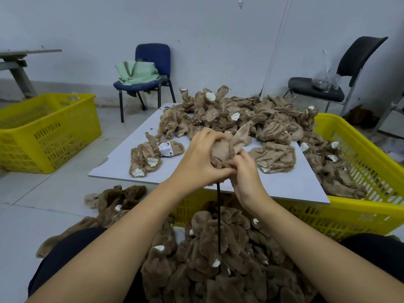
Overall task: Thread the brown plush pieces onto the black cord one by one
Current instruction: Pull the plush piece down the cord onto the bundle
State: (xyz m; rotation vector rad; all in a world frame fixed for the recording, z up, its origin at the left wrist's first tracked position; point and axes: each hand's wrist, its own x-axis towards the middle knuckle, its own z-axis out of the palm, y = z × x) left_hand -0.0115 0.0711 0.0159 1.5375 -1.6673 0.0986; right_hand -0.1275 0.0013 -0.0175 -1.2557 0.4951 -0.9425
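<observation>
Over the tabletop's (122, 169) near edge, both hands, left (197, 158) and right (246, 176), grip one plush piece (223, 150); cord (218, 217) hangs below.

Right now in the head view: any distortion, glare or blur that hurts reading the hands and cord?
Head view: wide-angle bowing bends the wall pipe and stretches the forearms; light is flat and dim with soft shadows and no glare; the left hand and right hand are fairly sharp on the held plush piece; the black cord reads clearly below them; frame edges go soft.
</observation>
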